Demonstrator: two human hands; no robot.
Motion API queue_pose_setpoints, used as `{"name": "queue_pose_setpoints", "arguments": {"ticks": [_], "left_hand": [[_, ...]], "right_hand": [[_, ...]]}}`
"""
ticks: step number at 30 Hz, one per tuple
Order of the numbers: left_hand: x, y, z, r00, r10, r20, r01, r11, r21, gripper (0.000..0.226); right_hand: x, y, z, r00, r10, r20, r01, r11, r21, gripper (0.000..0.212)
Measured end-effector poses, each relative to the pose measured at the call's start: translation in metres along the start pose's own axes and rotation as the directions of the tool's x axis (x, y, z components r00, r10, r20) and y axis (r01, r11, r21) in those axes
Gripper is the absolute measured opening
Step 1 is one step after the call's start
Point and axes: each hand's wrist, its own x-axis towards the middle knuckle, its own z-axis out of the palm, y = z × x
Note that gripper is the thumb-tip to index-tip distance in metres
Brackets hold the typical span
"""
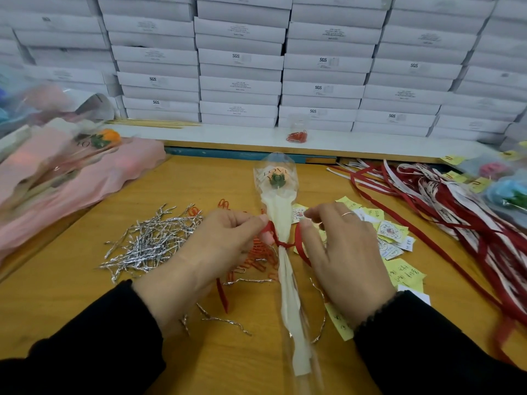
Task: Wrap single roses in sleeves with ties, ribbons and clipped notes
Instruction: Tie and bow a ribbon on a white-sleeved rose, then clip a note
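Midway along the bench (85, 303), a sleeved rose (277, 178) lies lengthwise, its head toward the far edge and its stem end toward the near edge, so the narrow waist of the sleeve (288, 295) sits right between the two hands. A red ribbon (299, 243) circles that waist where a knot is being formed. The left hand (211, 252) pinches one end of it between thumb and forefinger, its other fingers curled under; the right hand (342, 252) pinches the other side with thumb and forefinger, its remaining fingers spread loosely over the notes (390, 232). Holding both ends out to either side looks meant to draw the knot tight against the sleeve while the rose's own weight keeps it flat. Supplies lie within reach of the hand likely to want them: silver ties (148, 240) toward the left edge, red clips (256, 252) just beside the stem, yellow and white notes to the right, and more ribbons (445, 201) fanned toward the far right corner. Pink sleeves (85, 172) with a wrapped rose on top lie at the far left. I judge the tie done, the bow under way, the note not yet clipped.
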Motion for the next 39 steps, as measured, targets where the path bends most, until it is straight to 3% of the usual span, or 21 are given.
{"name": "queue_pose_setpoints", "arguments": {"ticks": [3,8,13,17,21,24,28,32,36,39], "left_hand": [[0.0,0.0,-0.001,0.998,-0.046,0.031,0.048,0.998,-0.045,0.042],[0.0,0.005,-0.008,0.988,-0.096,0.12,0.094,0.995,0.019,0.044],[0.003,0.004,-0.014,0.995,-0.069,0.072,0.045,0.953,0.299,0.03],[0.006,0.0,-0.011,0.998,-0.053,0.02,0.046,0.97,0.24,0.039],[0.004,-0.001,-0.01,0.997,-0.02,0.074,-0.001,0.963,0.269,0.029],[0.004,0.001,-0.011,0.992,-0.04,0.122,0.039,0.999,0.01,0.031],[0.006,0.002,-0.009,0.987,-0.057,0.15,0.105,0.936,-0.336,0.033],[0.006,-0.003,0.0,0.999,0.032,0.016,-0.022,0.901,-0.433,0.018],[0.007,-0.011,0.006,0.971,0.096,-0.219,-0.147,0.962,-0.231,0.016],[0.008,-0.013,0.007,0.936,0.188,-0.298,-0.2,0.98,-0.009,0.014]], "right_hand": [[0.001,-0.002,0.003,0.995,-0.041,0.092,0.047,0.997,-0.068,0.056],[0.003,0.005,0.006,0.986,-0.072,0.152,0.1,0.979,-0.18,0.014],[0.004,0.009,0.007,0.989,-0.065,0.131,0.095,0.968,-0.232,0.025],[0.005,0.003,0.012,0.985,-0.088,0.146,0.122,0.963,-0.24,0.037],[0.006,0.006,0.015,0.979,-0.058,0.195,0.104,0.966,-0.235,0.026],[0.006,0.006,0.013,0.972,-0.037,0.233,0.08,0.981,-0.179,0.02],[0.004,0.003,0.01,0.969,-0.074,0.234,0.106,0.986,-0.126,0.018],[-0.002,-0.008,0.008,0.968,-0.116,0.223,0.109,0.993,0.044,0.008],[-0.005,-0.012,0.008,0.948,-0.18,0.262,0.143,0.977,0.156,0.012],[-0.005,-0.016,0.006,0.941,-0.203,0.273,0.139,0.962,0.234,0.014]]}}
